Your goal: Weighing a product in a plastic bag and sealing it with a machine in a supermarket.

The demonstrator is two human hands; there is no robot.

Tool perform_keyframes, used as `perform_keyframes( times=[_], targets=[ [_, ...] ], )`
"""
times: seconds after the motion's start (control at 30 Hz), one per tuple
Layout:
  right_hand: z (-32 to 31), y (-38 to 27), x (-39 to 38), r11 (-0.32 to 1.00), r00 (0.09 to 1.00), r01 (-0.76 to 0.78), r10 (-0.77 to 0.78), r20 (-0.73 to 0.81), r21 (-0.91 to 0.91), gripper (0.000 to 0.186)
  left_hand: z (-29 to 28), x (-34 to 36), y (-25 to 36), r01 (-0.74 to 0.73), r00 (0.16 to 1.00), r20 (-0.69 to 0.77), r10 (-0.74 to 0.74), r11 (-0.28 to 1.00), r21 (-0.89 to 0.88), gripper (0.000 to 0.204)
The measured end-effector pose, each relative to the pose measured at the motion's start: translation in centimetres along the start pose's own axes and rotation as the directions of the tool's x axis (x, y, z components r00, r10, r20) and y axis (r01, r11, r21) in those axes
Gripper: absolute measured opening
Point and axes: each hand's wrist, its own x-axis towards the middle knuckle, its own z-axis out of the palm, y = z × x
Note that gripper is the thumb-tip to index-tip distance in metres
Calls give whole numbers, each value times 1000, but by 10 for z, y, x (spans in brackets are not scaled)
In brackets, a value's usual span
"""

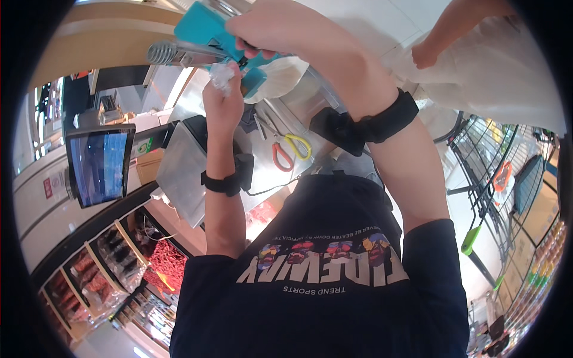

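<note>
At the upper middle, a teal tool (pixel 206 27) with a metal bar and a coiled end (pixel 162 52) is tilted above the metal table (pixel 185 164). My right hand (pixel 262 30) reaches across and closes its fingers on the teal tool; part of its grip is hidden. My left hand (pixel 224 104) is closed just below, with a crumpled clear plastic bunch (pixel 222 77) sticking out of it. Beside the tool lies a pale translucent bag (pixel 280 77). Scissors (pixel 283 154) with one red and one yellow handle lie on the table between my forearms.
A monitor (pixel 100 166) stands at the left, above bins of dried red goods (pixel 167 262). Another person's hand (pixel 425 55) hangs at the upper right. A wire shopping cart (pixel 477 173) stands at the right. Black straps (pixel 391 119) circle my forearms.
</note>
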Motion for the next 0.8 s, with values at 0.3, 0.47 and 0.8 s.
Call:
perform_keyframes(
  times=[0.3, 0.47, 0.8],
  targets=[
    [0, 10, -10, 970, 990, 141, -144, 1, -200, 21, 5, 5, 11, 134, 988, 89, -130, 990, -46, 24],
    [19, 21, -72, 958, 979, -205, 202, 37, 202, 30, -3, -4, 8, 19, 998, 62, -31, 982, 186, 18],
    [63, 41, -113, 859, 838, -496, 512, -190, 125, 26, 8, -6, 17, -9, 1000, 19, 5, 966, 257, 16]
  ],
)
